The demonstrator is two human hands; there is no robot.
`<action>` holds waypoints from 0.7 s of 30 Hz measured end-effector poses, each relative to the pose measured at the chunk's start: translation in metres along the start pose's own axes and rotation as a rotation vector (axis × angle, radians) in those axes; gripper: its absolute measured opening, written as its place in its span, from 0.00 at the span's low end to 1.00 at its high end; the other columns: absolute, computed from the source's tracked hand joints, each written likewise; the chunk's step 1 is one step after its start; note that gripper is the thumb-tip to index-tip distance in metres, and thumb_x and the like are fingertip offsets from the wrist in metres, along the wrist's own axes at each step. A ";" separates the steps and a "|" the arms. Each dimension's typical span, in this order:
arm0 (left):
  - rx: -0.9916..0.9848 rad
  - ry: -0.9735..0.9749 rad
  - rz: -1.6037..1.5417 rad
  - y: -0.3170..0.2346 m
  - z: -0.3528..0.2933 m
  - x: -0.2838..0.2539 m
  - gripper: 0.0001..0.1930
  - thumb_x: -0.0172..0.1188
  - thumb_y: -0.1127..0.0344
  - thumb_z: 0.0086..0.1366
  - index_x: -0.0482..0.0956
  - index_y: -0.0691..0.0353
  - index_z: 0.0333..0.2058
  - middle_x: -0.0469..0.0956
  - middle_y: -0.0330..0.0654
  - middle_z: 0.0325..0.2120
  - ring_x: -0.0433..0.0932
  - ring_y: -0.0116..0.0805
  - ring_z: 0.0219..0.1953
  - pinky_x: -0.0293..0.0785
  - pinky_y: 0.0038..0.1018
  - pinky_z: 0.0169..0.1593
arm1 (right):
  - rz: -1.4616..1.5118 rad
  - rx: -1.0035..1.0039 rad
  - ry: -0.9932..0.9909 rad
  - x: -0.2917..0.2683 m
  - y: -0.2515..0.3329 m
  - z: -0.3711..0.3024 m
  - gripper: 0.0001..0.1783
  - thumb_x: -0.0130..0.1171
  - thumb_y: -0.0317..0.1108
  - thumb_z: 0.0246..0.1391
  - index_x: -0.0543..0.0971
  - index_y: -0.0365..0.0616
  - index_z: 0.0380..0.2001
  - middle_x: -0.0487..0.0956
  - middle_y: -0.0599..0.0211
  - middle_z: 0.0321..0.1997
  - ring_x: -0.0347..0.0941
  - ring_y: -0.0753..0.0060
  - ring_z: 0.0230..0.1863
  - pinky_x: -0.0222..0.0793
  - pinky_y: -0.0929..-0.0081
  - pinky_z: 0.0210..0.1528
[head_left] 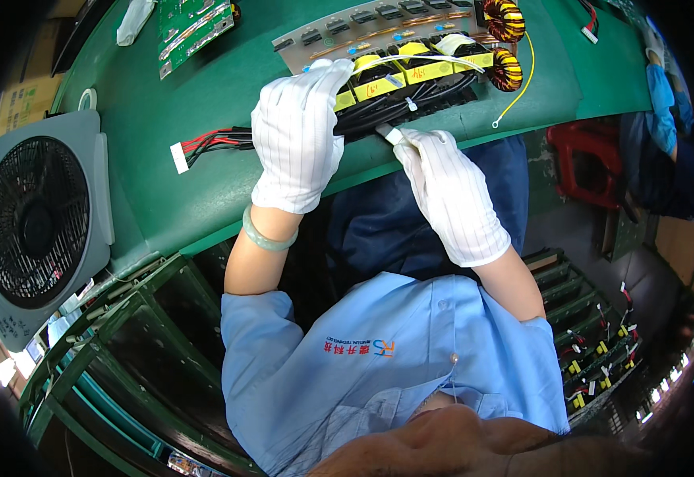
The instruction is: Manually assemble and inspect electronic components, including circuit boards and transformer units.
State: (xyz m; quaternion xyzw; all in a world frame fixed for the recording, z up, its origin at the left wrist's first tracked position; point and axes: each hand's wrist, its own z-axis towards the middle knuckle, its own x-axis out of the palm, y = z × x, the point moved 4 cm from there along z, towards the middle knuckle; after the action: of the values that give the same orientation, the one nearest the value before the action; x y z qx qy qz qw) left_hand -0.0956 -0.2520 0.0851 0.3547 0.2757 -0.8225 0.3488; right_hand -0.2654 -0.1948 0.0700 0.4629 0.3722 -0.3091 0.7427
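A circuit board (299,49) with copper strips and a row of black parts lies on the green bench mat. Yellow-wrapped transformers (414,73) line its near side, with a black cable bundle (371,114) along them. My left hand (295,131), in a white striped glove, curls over the board's left end and across the cables; its grip underneath is hidden. In a matching glove, my right hand (452,195) pinches a small flat grey-and-white piece (389,133), its tip against the board's near edge below the cables. I cannot make out its kind.
Two copper-wound toroid coils (506,70) stand at the board's right end, by a yellow wire (528,75). Left are a white connector (179,157) on red-black wires, a grey fan (41,215) and a green circuit board (196,36). Another person's sleeve (659,99) shows far right.
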 end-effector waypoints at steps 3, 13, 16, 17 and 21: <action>-0.012 0.013 0.003 0.000 0.000 0.001 0.32 0.58 0.82 0.40 0.75 0.58 0.50 0.78 0.39 0.45 0.76 0.39 0.47 0.70 0.35 0.50 | -0.030 0.027 -0.008 0.002 0.001 -0.003 0.10 0.58 0.33 0.59 0.76 0.38 0.39 0.75 0.60 0.30 0.76 0.63 0.25 0.73 0.74 0.24; -0.011 0.004 -0.001 0.000 -0.001 0.002 0.33 0.58 0.83 0.39 0.76 0.58 0.49 0.78 0.40 0.45 0.76 0.40 0.48 0.69 0.34 0.51 | 0.242 0.155 0.141 -0.012 0.004 -0.013 0.23 0.63 0.31 0.54 0.73 0.40 0.53 0.78 0.55 0.38 0.77 0.53 0.34 0.75 0.69 0.34; -0.022 0.008 0.000 0.000 0.002 0.001 0.33 0.58 0.84 0.38 0.76 0.58 0.49 0.78 0.40 0.45 0.76 0.40 0.48 0.69 0.34 0.51 | 0.146 0.055 0.095 -0.015 -0.004 -0.016 0.25 0.64 0.36 0.52 0.72 0.43 0.53 0.76 0.61 0.33 0.76 0.59 0.27 0.73 0.69 0.26; -0.033 0.023 -0.003 -0.001 0.002 0.001 0.33 0.57 0.84 0.38 0.76 0.58 0.49 0.78 0.40 0.45 0.76 0.39 0.48 0.69 0.34 0.51 | 0.137 0.055 0.094 -0.016 -0.007 -0.017 0.25 0.64 0.36 0.52 0.72 0.43 0.53 0.76 0.61 0.33 0.76 0.59 0.27 0.73 0.69 0.26; -0.024 0.030 0.009 0.000 0.005 -0.002 0.33 0.57 0.85 0.38 0.76 0.58 0.48 0.78 0.39 0.45 0.76 0.39 0.47 0.69 0.34 0.51 | 0.181 0.065 0.112 -0.019 -0.012 -0.021 0.24 0.67 0.33 0.49 0.76 0.41 0.50 0.76 0.62 0.30 0.75 0.61 0.26 0.72 0.71 0.27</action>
State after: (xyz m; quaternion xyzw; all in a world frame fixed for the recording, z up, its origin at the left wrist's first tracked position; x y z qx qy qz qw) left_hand -0.0969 -0.2547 0.0891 0.3639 0.2892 -0.8121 0.3528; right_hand -0.2902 -0.1780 0.0742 0.5351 0.3595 -0.2264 0.7302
